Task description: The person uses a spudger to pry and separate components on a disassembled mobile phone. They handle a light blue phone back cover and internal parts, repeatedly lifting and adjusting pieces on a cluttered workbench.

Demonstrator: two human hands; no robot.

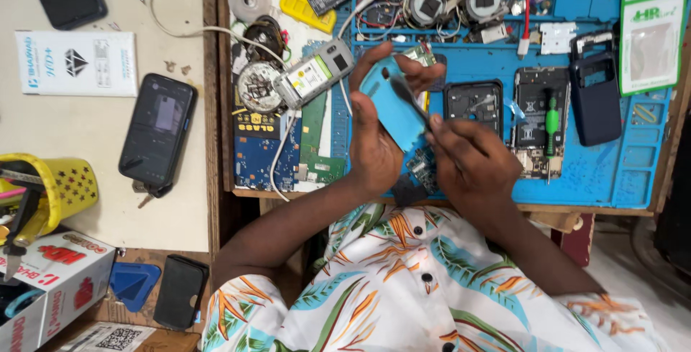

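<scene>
Mid-job, by the look: blue phone shell point(392, 104) at frame centre, clasped in left hand point(374, 136); right hand point(471, 161) pinching dark pry tool point(412, 101) against shell's edge. Shell not yet apart; gutted phones & boards already spread on blue mat point(612, 172).

Pkgs, big to small: red-white box point(54, 283) lower left; white flat box point(77, 62) w/ diamond mark, upper left; green-white hang pack point(651, 35) upper right.

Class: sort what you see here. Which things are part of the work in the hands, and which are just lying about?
In use: left hand; right hand; light-blue phone shell; dark prying tool.

Lying about: green screwdriver; black smartphone; yellow pen holder; navy phone case.
</scene>
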